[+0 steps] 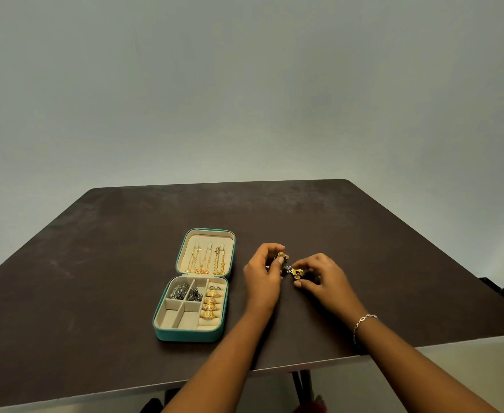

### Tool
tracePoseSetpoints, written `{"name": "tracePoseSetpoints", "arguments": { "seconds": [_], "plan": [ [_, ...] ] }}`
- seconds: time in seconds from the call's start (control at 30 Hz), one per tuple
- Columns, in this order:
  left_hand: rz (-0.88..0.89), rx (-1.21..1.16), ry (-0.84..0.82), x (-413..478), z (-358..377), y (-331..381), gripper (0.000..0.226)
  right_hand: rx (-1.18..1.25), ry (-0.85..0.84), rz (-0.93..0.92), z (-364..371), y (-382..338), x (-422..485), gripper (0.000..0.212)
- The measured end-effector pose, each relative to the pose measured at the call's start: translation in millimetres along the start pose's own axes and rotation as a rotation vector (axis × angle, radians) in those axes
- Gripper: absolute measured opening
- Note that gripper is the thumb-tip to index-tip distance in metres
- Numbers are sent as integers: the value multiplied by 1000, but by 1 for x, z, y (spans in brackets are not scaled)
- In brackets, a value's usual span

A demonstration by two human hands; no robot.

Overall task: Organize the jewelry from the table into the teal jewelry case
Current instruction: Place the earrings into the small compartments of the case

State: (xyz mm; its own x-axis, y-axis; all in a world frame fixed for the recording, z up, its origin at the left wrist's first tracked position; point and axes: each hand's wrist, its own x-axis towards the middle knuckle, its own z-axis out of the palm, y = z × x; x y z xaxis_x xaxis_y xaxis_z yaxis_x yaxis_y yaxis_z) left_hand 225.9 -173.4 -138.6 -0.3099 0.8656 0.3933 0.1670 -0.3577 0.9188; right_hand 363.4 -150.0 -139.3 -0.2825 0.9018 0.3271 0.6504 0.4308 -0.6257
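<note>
Pinching a gold-and-green earring with the left hand, another gold earring with the right hand; just right of the teal jewelry case; lying open on the dark table, cream-lined, gold chains in the lid, gold rings down the right slot, silvery bits at the back

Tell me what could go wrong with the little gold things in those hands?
Each hand holds a small piece: the left hand a gold earring, the right hand a second earring. Either might slip and roll across the table. They are close together, so dangling bits may tangle. The teal case lies to the left; a reaching arm could nudge it.
</note>
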Motion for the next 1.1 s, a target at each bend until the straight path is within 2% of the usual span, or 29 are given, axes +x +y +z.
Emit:
{"name": "tracePoseSetpoints", "arguments": {
  "seconds": [0.13, 0.23, 0.37, 0.5, 0.6, 0.9, 1.1],
  "plan": [
    [0, 23, -16, -1, 0, 0, 23, -50, 1, 10, 2, -1, 0, 11],
    [-23, 46, -38, -2, 0, -2, 28, -28, 25, 12, 2, -1, -1, 11],
    [-35, 86, -83, -3, 0, -1, 27, 219, 83, 20, -5, -2, -4, 7],
    [-57, 88, -143, -5, -2, 3, 23, 521, -82, 6, -13, -6, -7, 6],
    [-38, 96, -174, -5, -4, 2, 20, 623, -127, 4, -15, -9, -8, 8],
    [-13, 201, -193, -5, -5, 0, 13, 621, -90, 20, -10, -8, -9, 12],
    [-32, 174, -200, -6, -6, 2, 18, 650, -44, 33, -9, -10, -10, 10]
  ]
}}
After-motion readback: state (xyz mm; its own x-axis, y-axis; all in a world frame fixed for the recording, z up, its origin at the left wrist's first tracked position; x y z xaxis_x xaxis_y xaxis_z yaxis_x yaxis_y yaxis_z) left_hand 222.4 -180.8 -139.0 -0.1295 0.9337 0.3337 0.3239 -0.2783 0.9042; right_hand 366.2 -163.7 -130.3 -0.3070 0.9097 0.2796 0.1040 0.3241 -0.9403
